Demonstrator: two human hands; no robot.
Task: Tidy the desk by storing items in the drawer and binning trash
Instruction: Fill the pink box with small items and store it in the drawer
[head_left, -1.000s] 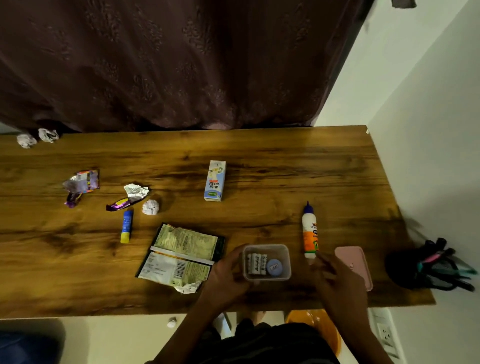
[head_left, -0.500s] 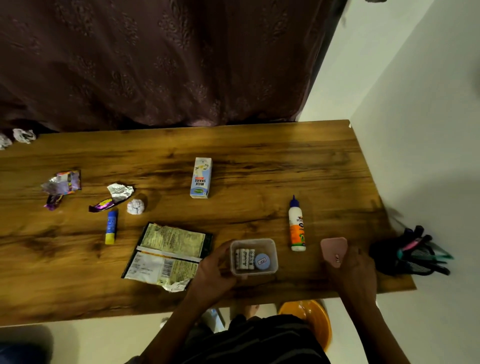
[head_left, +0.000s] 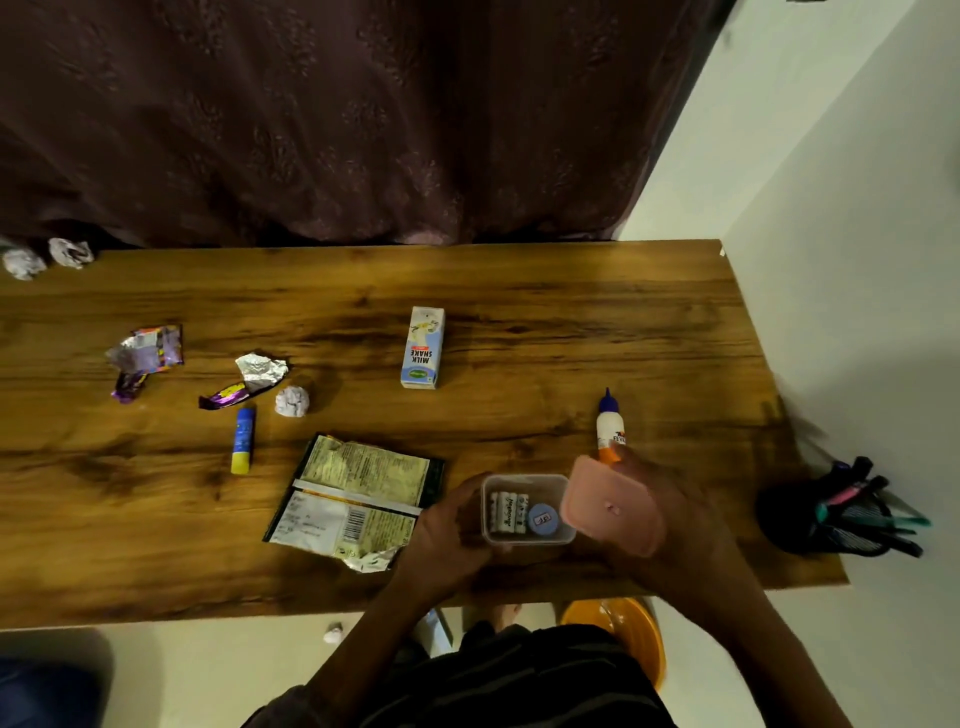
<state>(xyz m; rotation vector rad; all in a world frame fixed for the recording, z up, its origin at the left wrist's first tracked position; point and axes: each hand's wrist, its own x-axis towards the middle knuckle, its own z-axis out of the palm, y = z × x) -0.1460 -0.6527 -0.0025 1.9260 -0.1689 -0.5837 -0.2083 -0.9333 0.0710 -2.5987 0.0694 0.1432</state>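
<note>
A small clear plastic box with batteries and a blue round item inside sits near the desk's front edge. My left hand grips its left side. My right hand holds a pink lid tilted over the box's right edge. A white glue bottle with a blue cap lies just behind the lid. A flattened green snack packet lies left of the box. A blue and yellow glue stick, a paper ball, foil wrappers and a milkshake carton lie further back.
A black pen holder full of pens stands at the desk's right front corner by the white wall. Two paper balls sit at the back left. An orange bin is under the desk's front edge. A dark curtain hangs behind.
My right hand picked the pink lid up from the desk at the right and carried it left to the box. My left hand stayed on the box.
</note>
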